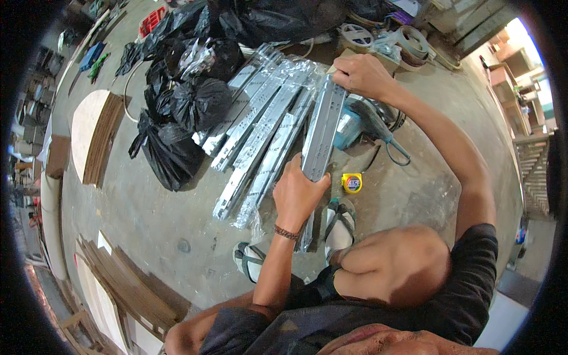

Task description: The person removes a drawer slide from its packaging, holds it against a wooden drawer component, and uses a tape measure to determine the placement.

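Between my two hands is a metal drawer slide [323, 127], silver, long and narrow, tilted over the floor. My left hand [300, 190] is closed round its near end, with the thumb along the side. At the far end my right hand [360, 74] is closed on it, the fingers bent over the tip. To the left, several more drawer slides [253, 142] lie fanned out on the concrete, many in clear plastic wrapping. Another slide [307, 235] partly shows below my left hand, next to my foot.
A teal power tool [350, 125] with a cord lies right of the held slide. Near my foot is a yellow tape measure [351, 183]. Black plastic bags [201, 103] pile up beyond the slides. Stacked curved boards [97, 139] stand left, and more boards [127, 284] lie lower left.
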The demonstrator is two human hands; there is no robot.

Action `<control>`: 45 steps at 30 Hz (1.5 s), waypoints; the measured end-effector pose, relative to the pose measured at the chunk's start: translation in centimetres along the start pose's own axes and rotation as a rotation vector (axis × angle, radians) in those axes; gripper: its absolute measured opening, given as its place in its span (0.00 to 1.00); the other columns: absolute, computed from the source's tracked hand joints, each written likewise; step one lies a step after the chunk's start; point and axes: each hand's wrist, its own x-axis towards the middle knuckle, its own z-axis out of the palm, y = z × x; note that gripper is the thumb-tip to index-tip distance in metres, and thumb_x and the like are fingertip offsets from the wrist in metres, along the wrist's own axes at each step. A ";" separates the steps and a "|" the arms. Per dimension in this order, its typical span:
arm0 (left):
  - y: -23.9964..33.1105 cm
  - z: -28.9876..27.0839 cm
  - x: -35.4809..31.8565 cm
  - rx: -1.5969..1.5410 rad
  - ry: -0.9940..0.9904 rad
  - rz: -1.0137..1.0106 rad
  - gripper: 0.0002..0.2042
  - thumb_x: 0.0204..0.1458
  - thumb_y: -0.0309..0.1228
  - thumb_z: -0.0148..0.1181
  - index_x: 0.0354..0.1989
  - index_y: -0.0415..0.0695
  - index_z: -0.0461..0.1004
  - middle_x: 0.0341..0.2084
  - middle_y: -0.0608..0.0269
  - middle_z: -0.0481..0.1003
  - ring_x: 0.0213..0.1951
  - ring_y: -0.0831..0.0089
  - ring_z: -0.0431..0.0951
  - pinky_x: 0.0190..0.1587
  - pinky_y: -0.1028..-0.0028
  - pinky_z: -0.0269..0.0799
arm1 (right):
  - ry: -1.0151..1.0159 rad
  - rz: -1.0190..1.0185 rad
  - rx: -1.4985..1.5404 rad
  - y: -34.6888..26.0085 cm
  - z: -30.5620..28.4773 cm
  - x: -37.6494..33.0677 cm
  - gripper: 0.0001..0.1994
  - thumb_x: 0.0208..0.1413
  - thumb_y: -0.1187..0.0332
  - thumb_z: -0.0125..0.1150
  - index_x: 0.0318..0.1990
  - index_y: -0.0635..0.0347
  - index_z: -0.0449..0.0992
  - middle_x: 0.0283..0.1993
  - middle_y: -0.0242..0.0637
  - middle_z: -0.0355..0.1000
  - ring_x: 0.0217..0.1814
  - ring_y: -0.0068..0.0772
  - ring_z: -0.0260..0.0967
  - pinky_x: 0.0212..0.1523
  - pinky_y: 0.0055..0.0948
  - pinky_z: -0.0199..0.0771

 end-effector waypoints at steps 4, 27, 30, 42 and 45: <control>-2.3 1.1 0.0 -0.028 0.132 0.035 0.42 0.42 0.55 0.71 0.58 0.32 0.70 0.45 0.38 0.79 0.47 0.47 0.80 0.49 0.56 0.75 | -0.008 -0.073 -0.094 -2.2 0.6 1.7 0.13 0.57 0.58 0.55 0.33 0.59 0.74 0.35 0.43 0.74 0.37 0.52 0.75 0.36 0.48 0.76; -5.7 8.7 4.2 -0.089 0.140 -0.231 0.37 0.59 0.64 0.47 0.50 0.33 0.69 0.40 0.37 0.77 0.44 0.39 0.78 0.46 0.49 0.71 | 0.137 0.504 0.161 -6.6 15.1 2.4 0.13 0.56 0.63 0.56 0.39 0.65 0.77 0.37 0.55 0.78 0.37 0.61 0.78 0.40 0.52 0.79; -5.9 9.1 4.1 -0.099 0.166 -0.240 0.36 0.60 0.61 0.50 0.52 0.32 0.68 0.44 0.39 0.76 0.47 0.42 0.77 0.46 0.49 0.71 | 0.271 0.690 0.354 -7.1 15.2 2.0 0.13 0.53 0.61 0.60 0.32 0.65 0.77 0.32 0.54 0.78 0.35 0.60 0.77 0.40 0.51 0.77; -6.4 9.4 3.6 -0.153 0.209 -0.187 0.38 0.60 0.65 0.46 0.52 0.35 0.69 0.45 0.39 0.77 0.49 0.41 0.77 0.49 0.51 0.70 | 0.199 0.577 0.468 -5.3 14.8 0.8 0.16 0.50 0.57 0.61 0.24 0.64 0.78 0.27 0.53 0.76 0.32 0.58 0.76 0.37 0.49 0.77; -6.3 9.5 3.4 -0.167 0.195 -0.194 0.37 0.60 0.65 0.47 0.52 0.35 0.70 0.44 0.40 0.77 0.47 0.41 0.77 0.47 0.51 0.70 | 0.102 0.456 0.421 -3.9 14.5 1.4 0.17 0.53 0.55 0.56 0.26 0.62 0.78 0.28 0.51 0.76 0.33 0.59 0.75 0.38 0.51 0.75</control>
